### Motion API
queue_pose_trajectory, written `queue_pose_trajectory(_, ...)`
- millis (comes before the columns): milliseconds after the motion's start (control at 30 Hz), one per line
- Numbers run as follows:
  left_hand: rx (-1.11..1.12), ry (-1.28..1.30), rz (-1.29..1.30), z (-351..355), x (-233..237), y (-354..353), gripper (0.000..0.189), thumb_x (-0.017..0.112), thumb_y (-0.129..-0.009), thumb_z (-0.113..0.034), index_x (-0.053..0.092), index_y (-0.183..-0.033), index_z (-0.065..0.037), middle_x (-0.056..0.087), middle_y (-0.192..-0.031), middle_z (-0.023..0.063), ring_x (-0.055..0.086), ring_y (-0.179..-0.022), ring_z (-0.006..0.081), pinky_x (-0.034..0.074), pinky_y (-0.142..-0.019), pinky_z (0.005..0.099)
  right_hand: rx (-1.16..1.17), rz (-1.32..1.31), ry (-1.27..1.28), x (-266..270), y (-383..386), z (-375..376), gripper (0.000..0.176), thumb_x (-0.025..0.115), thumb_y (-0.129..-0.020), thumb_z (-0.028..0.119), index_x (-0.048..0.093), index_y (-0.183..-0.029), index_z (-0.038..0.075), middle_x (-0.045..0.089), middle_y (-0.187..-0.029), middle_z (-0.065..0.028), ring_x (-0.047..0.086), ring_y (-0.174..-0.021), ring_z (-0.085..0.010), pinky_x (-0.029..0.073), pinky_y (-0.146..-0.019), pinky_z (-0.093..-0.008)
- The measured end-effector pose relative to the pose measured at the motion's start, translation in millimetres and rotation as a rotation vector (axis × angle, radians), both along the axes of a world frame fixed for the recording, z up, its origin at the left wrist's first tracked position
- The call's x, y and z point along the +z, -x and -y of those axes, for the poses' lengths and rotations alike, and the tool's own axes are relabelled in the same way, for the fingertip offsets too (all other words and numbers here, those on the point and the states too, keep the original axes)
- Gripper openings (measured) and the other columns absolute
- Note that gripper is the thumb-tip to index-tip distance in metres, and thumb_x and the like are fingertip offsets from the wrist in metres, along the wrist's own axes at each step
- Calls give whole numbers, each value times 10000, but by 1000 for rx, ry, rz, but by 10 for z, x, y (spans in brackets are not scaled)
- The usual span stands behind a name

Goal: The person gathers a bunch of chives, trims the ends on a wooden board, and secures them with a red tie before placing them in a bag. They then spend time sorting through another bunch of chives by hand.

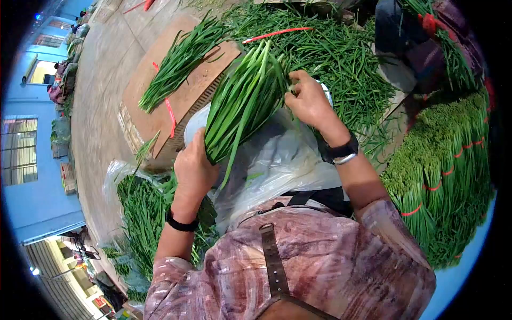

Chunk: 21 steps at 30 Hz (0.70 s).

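A loose bunch of long flat green leaves that look like chives is held up over my lap, its pale stem ends pointing away from me. My left hand is closed around the lower left part of the bunch, near the leaf tips. On the other side, my right hand has its thumb and fingers pinched together at the bunch's right edge. What lies between those fingertips is too small to make out. Clear plastic sheeting covers my lap below the bunch.
A second bunch of chives lies on a brown board with a red tie. Loose chives are heaped ahead, with a red strip on top. Banded bundles stack at right. A plastic bag of greens sits at left.
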<state>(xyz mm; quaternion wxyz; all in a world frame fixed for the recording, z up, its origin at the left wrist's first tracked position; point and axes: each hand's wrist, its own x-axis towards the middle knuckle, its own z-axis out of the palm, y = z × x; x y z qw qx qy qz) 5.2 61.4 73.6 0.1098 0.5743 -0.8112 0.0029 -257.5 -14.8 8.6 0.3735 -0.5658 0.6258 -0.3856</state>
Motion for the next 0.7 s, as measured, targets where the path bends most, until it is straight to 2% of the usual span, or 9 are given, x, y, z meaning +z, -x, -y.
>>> queue_pose_trajectory(100,28,8,3,-1,-136,-40,603,712,-645,-92,452,-1187,-36,617,-773,184,611,-669,363,474,-567,435,-15,-23,160,-176,50,121,377,603,-737,81,537,-1088,-39,616,-941,-263,611,-878,-395,487,-773,-431)
queue_pose_trajectory(133,20,-16,-33,4,-134,-41,598,701,-646,-80,450,-1187,-36,616,-771,188,609,-670,371,475,-566,441,21,43,120,-218,59,176,335,572,-786,89,523,-1085,-53,601,-877,-183,623,-784,-249,492,-695,-343)
queue_pose_trajectory(233,19,-86,-91,6,-101,-30,579,669,-652,-52,445,-1186,-35,615,-774,197,602,-677,394,478,-570,455,43,-4,114,10,83,131,326,596,-786,146,556,-1062,-22,639,-860,-234,630,-794,-394,497,-713,-438)
queue_pose_trajectory(333,34,-132,-77,11,-63,-3,566,650,-659,-40,442,-1186,-33,617,-799,208,601,-697,408,482,-585,459,70,66,265,-14,73,140,347,607,-815,211,550,-1062,-26,637,-804,-236,633,-750,-394,498,-682,-451)
queue_pose_trajectory(533,62,-172,-96,6,-104,-24,603,659,-637,-31,433,-1196,-44,613,-894,234,603,-784,416,484,-638,469,164,-333,219,-73,164,328,237,576,-850,246,604,-943,30,632,-785,-206,615,-746,-391,492,-667,-461)
queue_pose_trajectory(700,90,-235,-119,-3,-82,-17,593,662,-652,-45,437,-1201,-41,614,-915,231,601,-825,419,492,-670,465,151,-186,406,-283,393,595,222,582,-826,230,617,-759,22,620,-731,-181,606,-709,-366,477,-621,-425)
